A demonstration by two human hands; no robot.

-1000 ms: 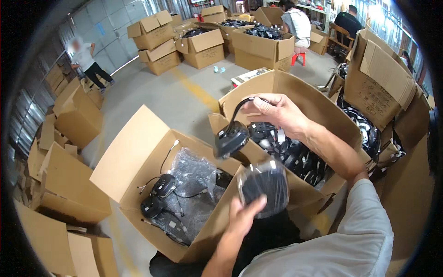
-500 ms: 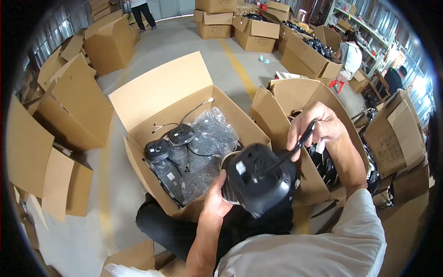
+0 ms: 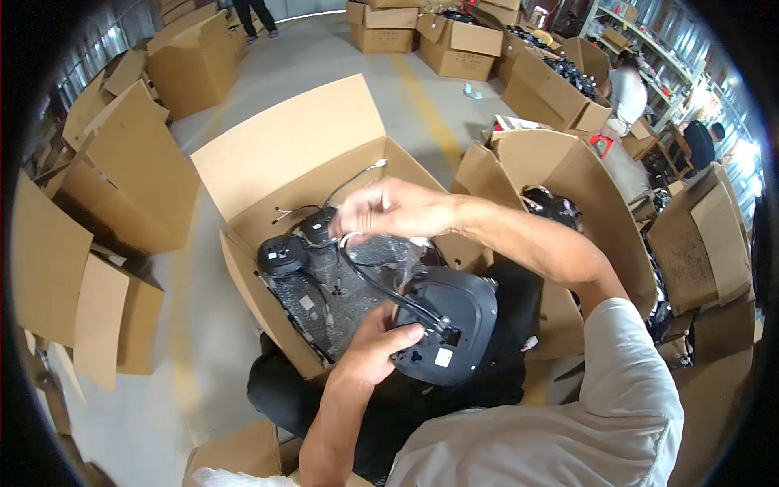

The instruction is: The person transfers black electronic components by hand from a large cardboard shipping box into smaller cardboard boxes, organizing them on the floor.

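Observation:
My left hand (image 3: 373, 345) grips the near left edge of a black rounded plastic housing (image 3: 466, 321), thumb on its back face. The housing is tilted over my lap, showing a small white label and a square opening. From it a black cable (image 3: 377, 284) runs up to my right hand (image 3: 393, 213), whose fingers are closed on its end, slightly blurred. That hand is above an open cardboard box (image 3: 296, 109). Inside the box, two similar black housings (image 3: 282, 256) (image 3: 316, 227) with cables lie on clear bubble wrap (image 3: 312, 312).
At my right stands another open carton (image 3: 540, 154) with black parts inside. Tall cartons (image 3: 130, 170) line the left side. Farther back are more boxes (image 3: 560, 89) of black parts, a seated person (image 3: 626, 93) and a standing person's legs (image 3: 254, 18).
My right hand has moved left with the cable, from beside the right carton to over the middle box. The housing has turned, so its labelled back face shows more fully.

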